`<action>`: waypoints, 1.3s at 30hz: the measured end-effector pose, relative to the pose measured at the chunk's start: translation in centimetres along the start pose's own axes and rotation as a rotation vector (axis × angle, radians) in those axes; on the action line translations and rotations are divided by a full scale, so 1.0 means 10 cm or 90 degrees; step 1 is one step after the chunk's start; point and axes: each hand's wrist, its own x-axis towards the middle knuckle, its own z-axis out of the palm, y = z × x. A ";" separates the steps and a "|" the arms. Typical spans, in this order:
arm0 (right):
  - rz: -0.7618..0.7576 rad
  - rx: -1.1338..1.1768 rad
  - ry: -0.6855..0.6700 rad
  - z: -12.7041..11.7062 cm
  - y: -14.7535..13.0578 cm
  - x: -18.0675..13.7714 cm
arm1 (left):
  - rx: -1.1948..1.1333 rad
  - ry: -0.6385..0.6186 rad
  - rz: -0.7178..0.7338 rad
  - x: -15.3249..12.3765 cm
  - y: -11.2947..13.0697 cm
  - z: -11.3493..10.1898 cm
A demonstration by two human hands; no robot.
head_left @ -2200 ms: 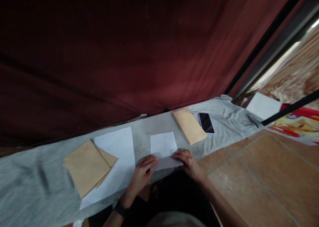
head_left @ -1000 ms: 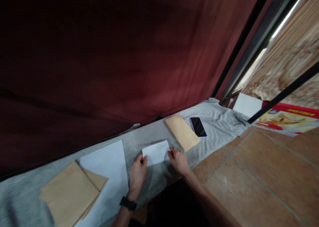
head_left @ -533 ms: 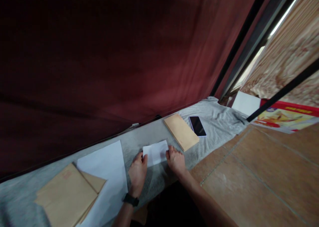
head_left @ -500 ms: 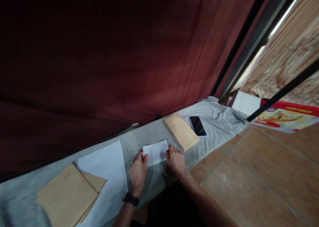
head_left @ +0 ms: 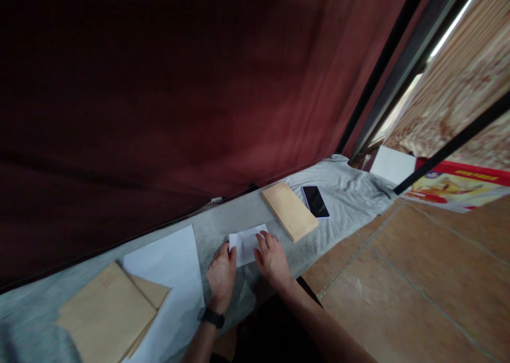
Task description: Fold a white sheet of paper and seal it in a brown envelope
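A small folded sheet of white paper lies on the grey cloth in front of me. My left hand, with a dark band on its wrist, pinches the paper's left edge between thumb and fingers. Flat over its right part rests my right hand, fingers stretched out and touching the top surface. Just right of the paper is a stack of brown envelopes. On the left, larger white sheets lie partly under more brown envelopes.
A phone lies beside the right envelope stack on the grey cloth. Behind the narrow surface hangs a dark red curtain. A printed red and yellow box and a black bar stand at the right, above the tiled floor.
My right hand has let go of the paper's right edge and moved left, onto its top. My left hand and the paper have stayed nearly in place.
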 end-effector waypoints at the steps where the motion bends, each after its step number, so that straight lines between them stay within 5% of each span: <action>1: -0.032 0.019 0.004 0.04 -0.04 -0.03 | -0.006 -0.008 -0.002 0.00 0.00 -0.01; 11: -0.043 -0.002 0.036 0.38 -0.11 -0.28 | -0.017 -0.014 0.003 -0.01 0.00 -0.01; 25: 0.032 -0.058 -0.001 0.25 -0.01 -0.27 | -0.012 -0.002 -0.039 -0.06 0.05 -0.03; 39: 0.027 -0.069 0.013 0.24 -0.03 -0.27 | 0.025 0.040 0.092 -0.08 0.13 -0.02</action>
